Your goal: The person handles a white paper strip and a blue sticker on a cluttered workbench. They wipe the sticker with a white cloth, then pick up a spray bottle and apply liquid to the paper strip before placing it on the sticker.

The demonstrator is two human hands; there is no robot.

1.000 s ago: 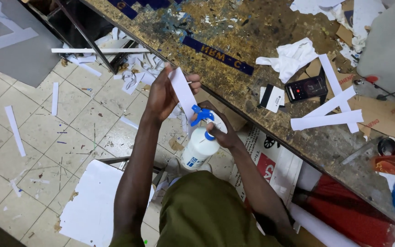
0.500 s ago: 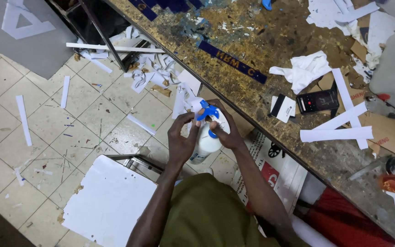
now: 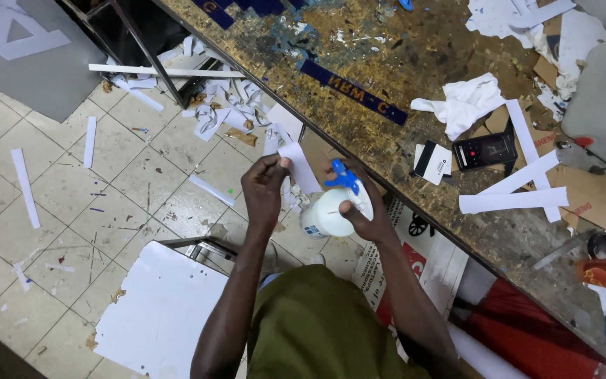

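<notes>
The left hand [image 3: 264, 186] is pinching a white paper strip [image 3: 300, 167] at its near end, and has dropped lower and closer to the body than a second ago, when the strip was raised high. The right hand [image 3: 359, 210] is gripping a white spray bottle [image 3: 327, 213] with a blue trigger head [image 3: 343, 179], now tipped sideways, nozzle pointing at the strip just left of it. Strip and bottle are nearly touching, so wetting the strip looks to be the step in hand. The counter [image 3: 387, 84] is lying just beyond the right hand, a black phone [image 3: 485, 149] further right.
</notes>
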